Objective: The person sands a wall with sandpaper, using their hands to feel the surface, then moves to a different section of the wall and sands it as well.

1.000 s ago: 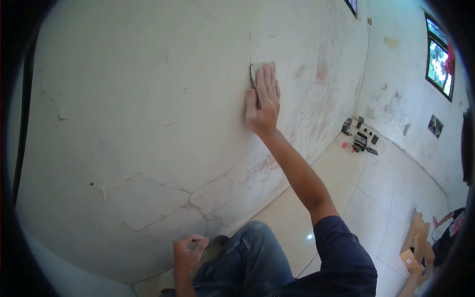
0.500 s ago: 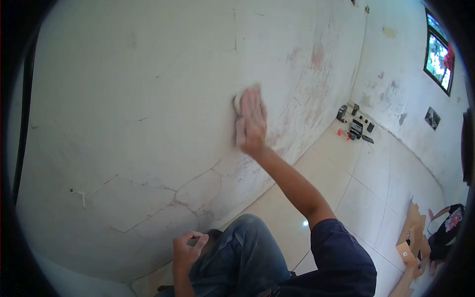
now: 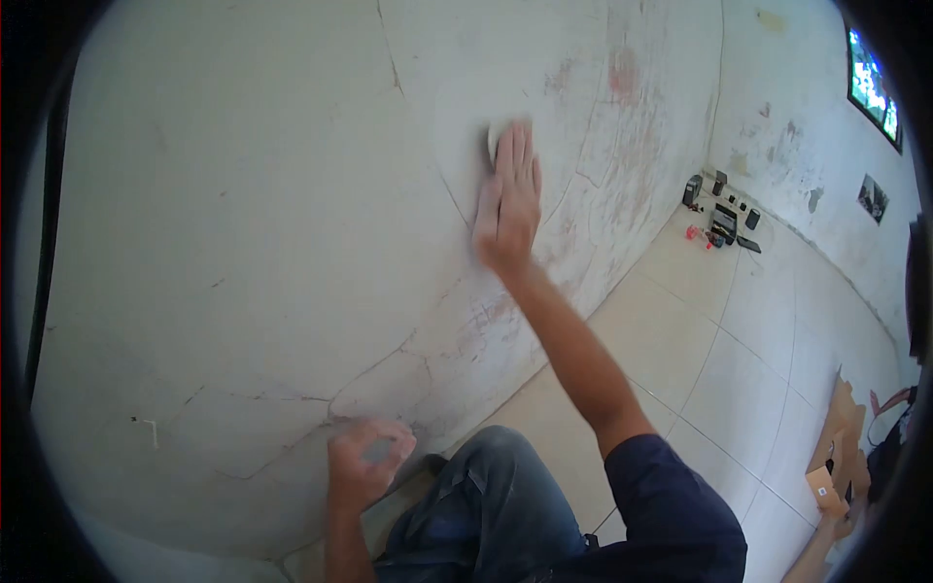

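Observation:
My right hand (image 3: 513, 199) lies against the white wall (image 3: 262, 165), fingers straight and close together. Under it is a thin pale sheet (image 3: 494, 141) that looks like sandpaper; its curled edge shows left of the fingertips, and the rest is hidden by the palm. My left hand (image 3: 367, 457) hovers near the lower wall above my left knee, its fingers curled round towards the thumb in a loose ring. Through the ring only a grey patch shows, and I see nothing held there. This hand is slightly blurred.
Cracks (image 3: 389, 355) and reddish scuffed patches (image 3: 622, 73) mark the wall. Small black devices (image 3: 724, 222) stand on the tiled floor (image 3: 739, 374) by the far corner. At the right, another person's hand (image 3: 826, 534) is near an open cardboard box (image 3: 826, 486).
My right hand has slid up the wall with the sheet. My left hand has risen slightly, and the view has shifted, with the far corner now further right.

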The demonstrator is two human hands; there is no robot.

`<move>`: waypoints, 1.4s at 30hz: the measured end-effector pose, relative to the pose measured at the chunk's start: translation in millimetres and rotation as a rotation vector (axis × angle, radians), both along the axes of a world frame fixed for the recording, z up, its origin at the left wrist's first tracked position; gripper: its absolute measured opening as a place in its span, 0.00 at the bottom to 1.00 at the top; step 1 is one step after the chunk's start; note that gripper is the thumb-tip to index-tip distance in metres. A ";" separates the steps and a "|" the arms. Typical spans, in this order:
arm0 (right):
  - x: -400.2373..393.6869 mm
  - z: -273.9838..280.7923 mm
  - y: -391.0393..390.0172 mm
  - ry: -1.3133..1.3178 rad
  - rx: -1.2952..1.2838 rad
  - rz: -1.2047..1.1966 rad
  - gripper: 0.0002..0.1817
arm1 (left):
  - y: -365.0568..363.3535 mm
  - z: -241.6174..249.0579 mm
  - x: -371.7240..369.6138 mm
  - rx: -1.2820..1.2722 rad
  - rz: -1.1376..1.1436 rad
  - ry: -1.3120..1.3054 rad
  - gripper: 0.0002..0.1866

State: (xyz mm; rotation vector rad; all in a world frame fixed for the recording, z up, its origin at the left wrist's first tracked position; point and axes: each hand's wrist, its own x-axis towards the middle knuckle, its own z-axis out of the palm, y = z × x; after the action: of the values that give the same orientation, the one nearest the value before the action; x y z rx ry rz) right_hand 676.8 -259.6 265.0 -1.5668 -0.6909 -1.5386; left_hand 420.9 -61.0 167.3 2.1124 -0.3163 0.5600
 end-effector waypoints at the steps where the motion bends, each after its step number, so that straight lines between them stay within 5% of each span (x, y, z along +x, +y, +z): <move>1: -0.8 -33.6 1.6 0.008 -0.012 -0.017 0.27 | -5.8 20.5 8.7 0.075 -0.025 -0.108 0.06; 5: -6.8 -82.6 4.6 0.101 0.016 0.002 0.27 | -29.2 110.3 50.2 0.312 -0.138 -0.464 0.06; 11: 33.7 71.0 -16.4 0.088 0.160 -0.011 0.27 | -57.3 222.2 131.9 0.628 -0.096 -0.933 0.09; 15: 45.1 87.4 -31.3 0.068 0.150 0.049 0.27 | -58.8 227.4 145.2 0.834 0.059 -1.026 0.10; 20: 4.7 -69.6 -15.6 0.159 0.069 -0.044 0.27 | -62.3 221.0 146.5 0.993 0.209 -1.024 0.12; 22: -2.5 -82.7 -9.1 0.164 0.066 -0.044 0.27 | -61.2 221.0 150.8 1.089 0.267 -1.063 0.14; 24: 9.4 -74.8 -10.2 0.138 0.099 -0.039 0.27 | -45.7 224.3 170.6 1.211 0.329 -1.186 0.15; 29: 56.1 60.7 -46.6 0.140 0.199 -0.011 0.27 | -68.0 217.2 147.0 1.140 0.362 -0.983 0.17; 33: 64.3 78.6 -61.9 0.023 0.132 0.035 0.27 | -65.6 217.5 148.1 1.156 0.363 -0.988 0.17; 38: 18.4 -87.8 -24.2 0.193 0.110 -0.051 0.28 | -65.8 215.8 148.0 1.135 0.347 -1.001 0.17; 42: 15.7 -81.7 -20.9 0.167 0.076 -0.022 0.28 | -69.6 216.0 148.7 1.114 0.347 -1.002 0.16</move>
State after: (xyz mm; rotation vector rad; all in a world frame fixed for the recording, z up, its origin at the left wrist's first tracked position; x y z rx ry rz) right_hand 692.5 -280.5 183.4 -1.6289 -0.5180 -1.4134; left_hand 569.6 -130.6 383.4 2.7428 -0.9984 2.0124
